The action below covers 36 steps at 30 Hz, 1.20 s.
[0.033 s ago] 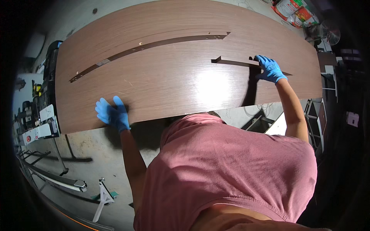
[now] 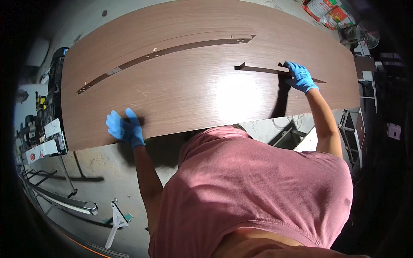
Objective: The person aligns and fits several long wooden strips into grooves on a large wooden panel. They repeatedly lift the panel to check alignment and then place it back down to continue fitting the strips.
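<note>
A long brown wood-grain panel (image 2: 189, 99) lies before me. My left hand (image 2: 124, 127), in a blue glove, rests on its near left part with the fingers spread, holding nothing. My right hand (image 2: 301, 78), gloved the same, is closed over a short dark strip (image 2: 262, 69) with an upturned left end. The palm and fingers cover part of that strip, and a dark shadow falls from there toward the near edge. Farther off lies a longer dark strip (image 2: 176, 48) with small holes near its ends and middle and a pale label.
Left of the panel stands a dark machine (image 2: 53, 99) with a white part (image 2: 47, 148). A metal rail (image 2: 64, 200) and a white bracket-like stand (image 2: 116, 221) are at lower left. Red and white bags (image 2: 333, 15) lie at far right, with metal framing (image 2: 352, 133) below.
</note>
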### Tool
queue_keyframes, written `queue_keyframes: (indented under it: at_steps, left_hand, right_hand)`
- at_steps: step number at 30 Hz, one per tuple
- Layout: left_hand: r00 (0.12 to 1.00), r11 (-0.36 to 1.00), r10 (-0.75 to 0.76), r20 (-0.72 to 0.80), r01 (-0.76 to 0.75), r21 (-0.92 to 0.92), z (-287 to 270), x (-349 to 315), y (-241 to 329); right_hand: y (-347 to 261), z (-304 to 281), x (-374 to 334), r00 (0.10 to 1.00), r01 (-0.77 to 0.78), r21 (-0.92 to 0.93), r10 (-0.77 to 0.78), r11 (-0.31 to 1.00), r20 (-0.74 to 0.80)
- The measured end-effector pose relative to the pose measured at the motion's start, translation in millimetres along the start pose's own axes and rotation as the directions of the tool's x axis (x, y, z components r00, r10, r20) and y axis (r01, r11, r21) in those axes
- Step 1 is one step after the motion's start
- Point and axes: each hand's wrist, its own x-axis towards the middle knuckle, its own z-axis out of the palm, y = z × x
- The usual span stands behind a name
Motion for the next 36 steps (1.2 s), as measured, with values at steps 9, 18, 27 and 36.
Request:
queue_keyframes:
  at_steps: [9,18,27,36]
  left_hand:
    - [0.98,0.978,0.024,-0.197,-0.064,-0.201,-15,-2,33]
    - [0.994,0.862,0.041,0.105,0.018,-0.506,-84,-1,133]
    - [0.962,0.886,-0.152,0.226,0.234,-0.399,-64,-35,102]
    - [0.968,0.903,-0.229,0.098,0.249,-0.35,-70,-32,99]
  right_hand:
    - [-110,-9,61,0.969,0.243,-0.187,-0.232,0.952,0.081]
    - [-352,-37,164,0.754,0.639,-0.133,-0.651,0.757,-0.084]
    - [-529,-50,239,0.605,0.705,-0.281,-0.759,0.651,-0.241]
    - [-579,-62,273,0.487,0.748,-0.297,-0.794,0.594,-0.363]
